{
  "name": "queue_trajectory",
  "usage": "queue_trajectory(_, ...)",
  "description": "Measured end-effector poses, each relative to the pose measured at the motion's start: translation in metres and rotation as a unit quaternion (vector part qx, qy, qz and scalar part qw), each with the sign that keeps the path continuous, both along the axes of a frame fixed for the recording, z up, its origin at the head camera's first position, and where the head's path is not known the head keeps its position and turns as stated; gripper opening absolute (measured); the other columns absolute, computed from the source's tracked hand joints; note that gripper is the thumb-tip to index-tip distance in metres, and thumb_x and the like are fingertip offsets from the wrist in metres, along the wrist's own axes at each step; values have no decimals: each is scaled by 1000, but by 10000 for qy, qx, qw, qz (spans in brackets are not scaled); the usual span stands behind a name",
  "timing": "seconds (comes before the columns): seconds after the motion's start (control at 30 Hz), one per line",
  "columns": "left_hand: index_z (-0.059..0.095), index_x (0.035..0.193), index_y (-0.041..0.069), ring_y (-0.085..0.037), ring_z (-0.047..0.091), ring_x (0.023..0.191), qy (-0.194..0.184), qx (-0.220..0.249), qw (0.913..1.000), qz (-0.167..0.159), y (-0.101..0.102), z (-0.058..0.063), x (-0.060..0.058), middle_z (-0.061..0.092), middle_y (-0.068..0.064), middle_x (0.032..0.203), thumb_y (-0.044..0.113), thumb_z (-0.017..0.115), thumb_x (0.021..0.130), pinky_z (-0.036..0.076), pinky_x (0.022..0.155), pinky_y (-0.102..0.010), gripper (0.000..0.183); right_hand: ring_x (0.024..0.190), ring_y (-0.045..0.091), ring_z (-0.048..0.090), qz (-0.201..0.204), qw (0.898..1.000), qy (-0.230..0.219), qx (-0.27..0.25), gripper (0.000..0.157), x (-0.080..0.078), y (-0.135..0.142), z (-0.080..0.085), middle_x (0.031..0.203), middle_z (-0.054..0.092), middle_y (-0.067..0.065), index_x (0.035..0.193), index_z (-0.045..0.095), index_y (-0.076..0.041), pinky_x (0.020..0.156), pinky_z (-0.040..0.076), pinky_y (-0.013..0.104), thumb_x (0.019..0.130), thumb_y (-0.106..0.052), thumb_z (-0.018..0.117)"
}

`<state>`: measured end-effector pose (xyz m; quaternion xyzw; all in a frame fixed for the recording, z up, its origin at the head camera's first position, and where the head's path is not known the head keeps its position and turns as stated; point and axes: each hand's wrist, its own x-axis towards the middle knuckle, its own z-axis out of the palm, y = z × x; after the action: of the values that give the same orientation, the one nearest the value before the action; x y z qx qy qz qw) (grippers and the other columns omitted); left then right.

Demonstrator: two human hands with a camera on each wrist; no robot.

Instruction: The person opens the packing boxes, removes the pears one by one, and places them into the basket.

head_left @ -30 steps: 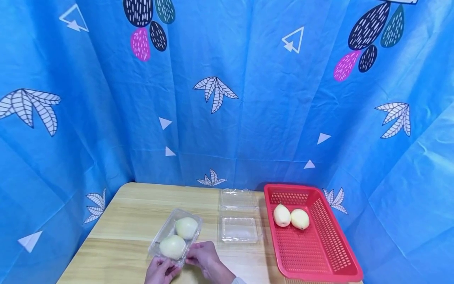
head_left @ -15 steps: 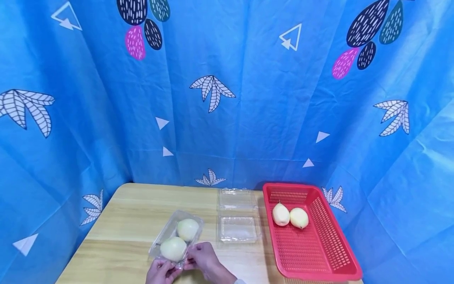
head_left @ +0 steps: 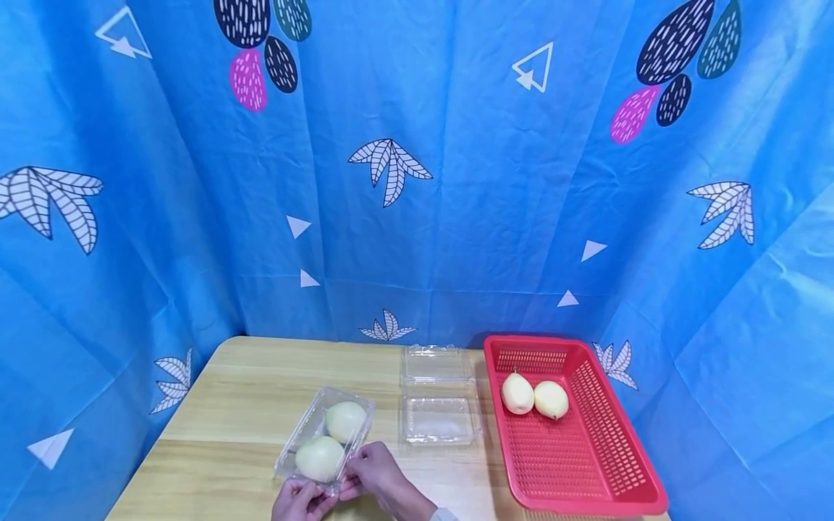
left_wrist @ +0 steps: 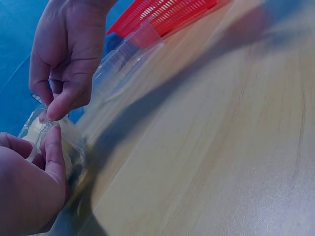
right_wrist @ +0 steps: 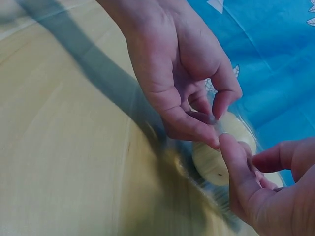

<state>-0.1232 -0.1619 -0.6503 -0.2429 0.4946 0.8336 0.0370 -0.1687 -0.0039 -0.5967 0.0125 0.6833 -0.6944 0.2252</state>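
A clear plastic clamshell box lies angled on the table, with two pale pears side by side inside it. My left hand pinches the box's near edge between thumb and fingers. At its near right corner, my right hand grips the same rim. The left wrist view shows the fingertips of the left hand and the right hand almost meeting on the clear edge. In the right wrist view a pear shows through the plastic behind the fingers. Whether the rim is fully fastened is hard to tell.
Another clear clamshell box lies spread open on the wooden table, right of the hands. Farther right stands a red basket holding two pears. A blue patterned curtain closes off the back and sides.
Both hands stay on the near edge of the filled box, with only slight shifts of the fingers. The head view has moved a little.
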Motion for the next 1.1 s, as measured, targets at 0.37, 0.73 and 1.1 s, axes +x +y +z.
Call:
queue_trajectory(0.37, 42, 93, 3, -14, 67, 79, 75, 76, 9999, 12, 1, 4, 2, 58, -7, 88, -4, 54, 88, 64, 83, -28, 14, 56, 13, 71, 30, 10000, -10, 43, 7, 1, -4, 2, 73, 74, 18, 89, 65, 2, 58, 64, 32, 93, 0, 60)
queue_trajectory(0.73, 38, 97, 4, -17, 67, 81, 47, 422, 9991, -93, -2, 1, 2, 59, -7, 88, 6, 54, 99, 64, 86, -32, 17, 50, 13, 64, 203, 9975, 236, 627, 9, 0, 0, 0, 65, 67, 8, 83, 63, -1, 54, 62, 32, 91, -2, 59)
queue_trajectory(1.1, 39, 94, 6, -18, 69, 84, 325, 276, 9985, -349, -12, -4, -5, 64, -8, 94, 4, 61, 93, 64, 86, -33, 23, 50, 12, 69, -250, 9997, -42, 58, 6, -1, 5, -3, 66, 74, 13, 80, 71, 4, 55, 63, 30, 84, 0, 70)
